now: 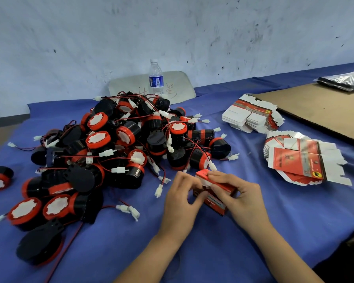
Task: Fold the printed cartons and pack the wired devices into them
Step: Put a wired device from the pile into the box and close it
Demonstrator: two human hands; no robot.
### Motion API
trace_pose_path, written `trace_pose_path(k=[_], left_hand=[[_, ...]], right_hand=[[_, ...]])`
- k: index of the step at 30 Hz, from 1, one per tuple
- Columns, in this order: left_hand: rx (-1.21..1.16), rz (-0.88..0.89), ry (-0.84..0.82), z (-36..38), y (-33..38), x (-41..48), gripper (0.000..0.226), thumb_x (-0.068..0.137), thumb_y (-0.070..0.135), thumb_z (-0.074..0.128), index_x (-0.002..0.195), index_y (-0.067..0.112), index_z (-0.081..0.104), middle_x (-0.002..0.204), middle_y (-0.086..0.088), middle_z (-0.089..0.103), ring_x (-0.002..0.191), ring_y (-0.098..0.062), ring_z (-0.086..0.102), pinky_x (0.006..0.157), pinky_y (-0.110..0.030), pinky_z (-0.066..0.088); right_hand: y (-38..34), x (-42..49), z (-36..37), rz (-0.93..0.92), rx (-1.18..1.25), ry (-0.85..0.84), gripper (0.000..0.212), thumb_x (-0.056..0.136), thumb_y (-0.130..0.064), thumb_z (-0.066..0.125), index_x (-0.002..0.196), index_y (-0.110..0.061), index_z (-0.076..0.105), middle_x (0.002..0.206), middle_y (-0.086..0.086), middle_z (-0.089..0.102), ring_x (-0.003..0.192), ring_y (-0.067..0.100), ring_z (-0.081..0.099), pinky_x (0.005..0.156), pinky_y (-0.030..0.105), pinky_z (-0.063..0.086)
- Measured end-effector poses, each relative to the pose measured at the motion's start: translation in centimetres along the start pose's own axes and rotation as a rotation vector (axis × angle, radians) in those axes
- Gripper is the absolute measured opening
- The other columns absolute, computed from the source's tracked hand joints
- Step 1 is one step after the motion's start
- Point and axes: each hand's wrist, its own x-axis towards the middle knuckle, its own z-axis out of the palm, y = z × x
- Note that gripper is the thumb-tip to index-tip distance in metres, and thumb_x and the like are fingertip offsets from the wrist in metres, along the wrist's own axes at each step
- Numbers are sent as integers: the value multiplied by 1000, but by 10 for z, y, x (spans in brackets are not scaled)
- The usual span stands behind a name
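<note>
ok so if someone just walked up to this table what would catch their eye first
The big heap of black and red wired devices, tangled in thin red wires, fills the left and middle of the blue cloth. Just in front of it, the left hand and right hand grip a small red carton between them, right fingers on its top flap. Flat printed cartons lie stacked to the right.
</note>
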Motion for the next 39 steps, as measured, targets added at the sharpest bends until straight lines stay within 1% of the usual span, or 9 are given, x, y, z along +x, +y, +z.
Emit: trace_pose_path(k=[7,13,19,23,27,29,31,35,39], left_hand=[[129,-64,67,-1,2,-4,36,77,13,74,105,28,56,108,12,48,106,-11,48,94,-11,33],[-7,-179,11,-7,-1,1,21,87,2,66,99,19,66,105,7,58,103,-6,57,90,-22,46],[-43,-171,10,-9,-4,3,14,86,-5,65,86,8,70,104,6,63,101,1,59,82,-10,44],[-4,-151,-19,-9,-6,3,19,83,-8,62,84,9,68,108,14,62,104,1,59,84,-19,50],[71,-129,-60,-8,-9,6,15,81,-8,64,81,7,65,109,20,58,103,3,57,88,-24,50],[120,-99,-70,-9,-9,5,15,81,-7,65,83,8,64,110,18,58,103,4,56,88,-24,49],[144,-81,-102,-7,-9,2,20,80,-5,65,91,11,63,117,15,56,108,3,54,91,-22,47],[127,3,-327,-5,-6,-5,70,78,7,72,134,34,40,147,17,32,136,3,30,105,-6,25],[46,-17,-318,-8,0,-5,59,73,36,81,118,41,43,126,22,50,116,8,46,94,-8,37]], right_hand=[[6,-2,5,-42,-157,-22,36,75,4,77,90,-27,73,100,-24,68,110,-1,62,90,12,48],[7,-1,4,-92,-142,-44,15,77,-29,71,91,-31,76,102,-26,68,114,-1,59,96,24,49],[9,-3,-2,-109,-376,-140,25,83,-25,75,105,-37,73,116,-32,60,131,-2,43,98,32,49],[3,-9,-9,-114,-541,-249,33,89,-41,62,119,-56,57,133,-42,40,140,-9,22,94,25,48],[-1,-16,-12,-268,-736,-228,38,88,-29,68,124,-43,62,138,-20,51,133,20,46,76,34,58],[0,-17,-11,-255,-766,-250,41,92,-30,64,128,-47,56,143,-23,44,135,19,44,79,34,57],[5,-18,-10,-174,-651,-280,40,95,-29,59,130,-48,53,147,-25,35,130,14,45,93,28,48],[3,-17,-10,-39,-219,-64,24,94,-26,56,113,-25,70,120,-11,66,107,5,61,89,20,46],[-4,-16,-14,77,43,-50,22,89,-39,51,97,-27,67,95,-8,71,89,11,65,77,20,48]])
